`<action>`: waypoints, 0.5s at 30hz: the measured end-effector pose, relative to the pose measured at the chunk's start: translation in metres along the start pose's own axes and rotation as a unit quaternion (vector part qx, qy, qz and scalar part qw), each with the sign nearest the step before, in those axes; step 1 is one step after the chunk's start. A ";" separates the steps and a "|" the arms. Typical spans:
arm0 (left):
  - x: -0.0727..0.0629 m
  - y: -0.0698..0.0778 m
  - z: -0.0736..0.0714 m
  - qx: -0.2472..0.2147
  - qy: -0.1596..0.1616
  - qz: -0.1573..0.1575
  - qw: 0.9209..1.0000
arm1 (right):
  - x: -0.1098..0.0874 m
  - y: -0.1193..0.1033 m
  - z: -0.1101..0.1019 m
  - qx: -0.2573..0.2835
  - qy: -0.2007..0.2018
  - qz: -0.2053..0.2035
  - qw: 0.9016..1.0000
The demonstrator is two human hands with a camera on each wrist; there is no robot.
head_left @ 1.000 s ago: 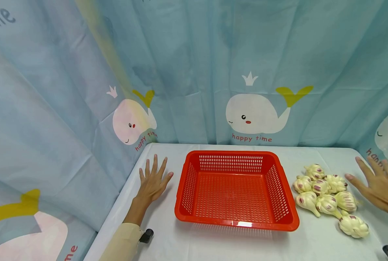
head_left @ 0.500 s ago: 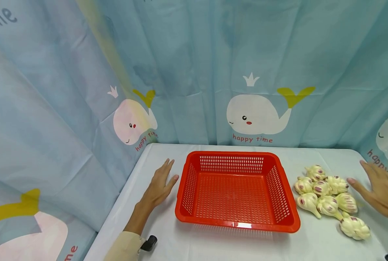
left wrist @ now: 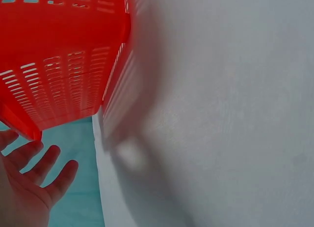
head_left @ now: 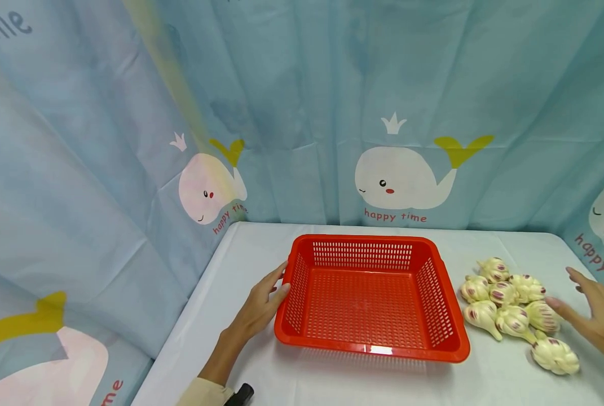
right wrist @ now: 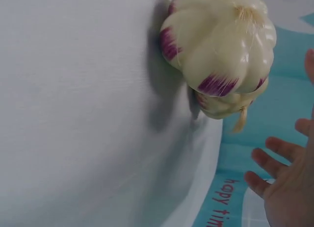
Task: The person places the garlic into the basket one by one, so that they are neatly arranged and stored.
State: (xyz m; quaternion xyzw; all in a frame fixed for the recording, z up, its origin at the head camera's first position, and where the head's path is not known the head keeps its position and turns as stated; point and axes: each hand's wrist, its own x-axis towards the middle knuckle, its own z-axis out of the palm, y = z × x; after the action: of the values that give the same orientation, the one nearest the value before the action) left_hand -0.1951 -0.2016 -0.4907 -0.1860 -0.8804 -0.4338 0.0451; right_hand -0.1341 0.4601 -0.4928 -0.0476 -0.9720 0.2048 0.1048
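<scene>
My left hand [head_left: 263, 304] is at the left side of a red plastic basket [head_left: 370, 351], its thumb and fingertips right at the rim. In the left wrist view its fingers [left wrist: 43, 165] are loosely bent and spread, just below the basket's rim. At the right, my right hand [head_left: 598, 318] reaches toward a cluster of garlic bulbs [head_left: 512, 320], holding nothing, its thumb close to the nearest bulbs. The right wrist view shows a white bulb with purple streaks [right wrist: 221, 45] and a second one behind it, while the relaxed fingers [right wrist: 267, 163] are apart from them.
A white cloth covers the table [head_left: 342, 389]. Blue curtains [head_left: 291, 113] with printed whales hang behind and at both sides, close to the table's edges. One garlic bulb [head_left: 555, 355] lies at the front of the cluster.
My left hand has moved right from the bare tabletop to the basket's left rim. My right hand has come lower, turned, with its fingers less spread. Basket and garlic stay put.
</scene>
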 end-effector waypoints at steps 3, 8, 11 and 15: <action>-0.003 0.001 0.002 -0.008 -0.007 0.005 1.000 | -0.008 -0.002 0.002 0.021 -0.007 0.005 1.000; -0.006 0.002 0.005 -0.023 -0.013 0.001 1.000 | -0.019 -0.004 0.007 0.042 -0.020 0.012 0.999; -0.007 0.002 0.006 -0.025 -0.010 -0.006 1.000 | -0.025 -0.002 0.009 0.050 -0.021 0.012 0.998; -0.007 0.002 0.007 -0.035 -0.006 -0.010 0.999 | -0.032 0.001 0.013 0.060 -0.010 0.005 0.998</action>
State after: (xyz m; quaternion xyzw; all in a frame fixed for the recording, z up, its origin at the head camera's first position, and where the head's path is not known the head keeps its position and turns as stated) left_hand -0.1872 -0.1970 -0.4957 -0.1810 -0.8670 -0.4633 0.0286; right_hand -0.1059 0.4513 -0.5109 -0.0442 -0.9587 0.2635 0.0972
